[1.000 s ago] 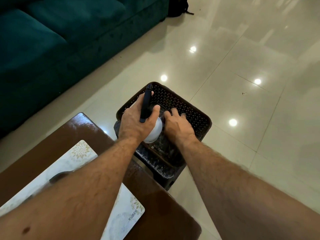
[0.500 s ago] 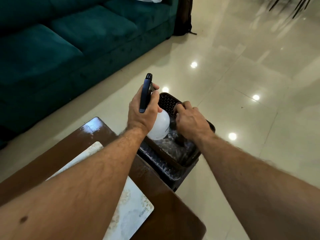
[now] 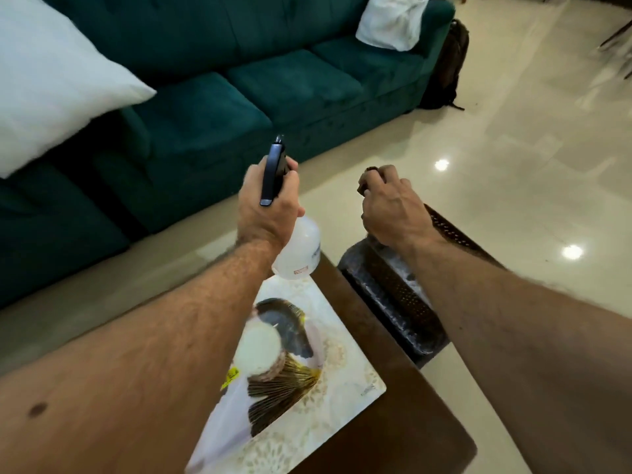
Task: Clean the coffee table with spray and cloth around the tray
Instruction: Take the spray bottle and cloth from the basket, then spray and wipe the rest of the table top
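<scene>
L hand (image 3: 265, 213) grips the spray bottle (image 3: 300, 249) by its neck, fingers curled round the black trigger head (image 3: 272, 176); the bottle's clear body hangs tilted over the counter's far edge, just past the tray. R hand (image 3: 393, 210) is up in the air above the basket, fingers curled tight round sth small & dark (image 3: 365, 184), only a bit of it shows, can't tell if it's the cloth. The tray (image 3: 345, 381), pale w/ a faint pattern, lies on the brown counter (image 3: 403, 429) near its right edge; on it a white disc (image 3: 260, 347) over a dark fan-like piece (image 3: 284, 388), blurred. Dark perforated basket (image 3: 396, 299) sits on the floor just beside the counter's far right corner. Teal sofa (image 3: 273, 83) behind, w/ a white pillow (image 3: 51, 83) at left & white bag (image 3: 393, 22) at its far end. Glossy cream tile floor (image 3: 530, 148).
</scene>
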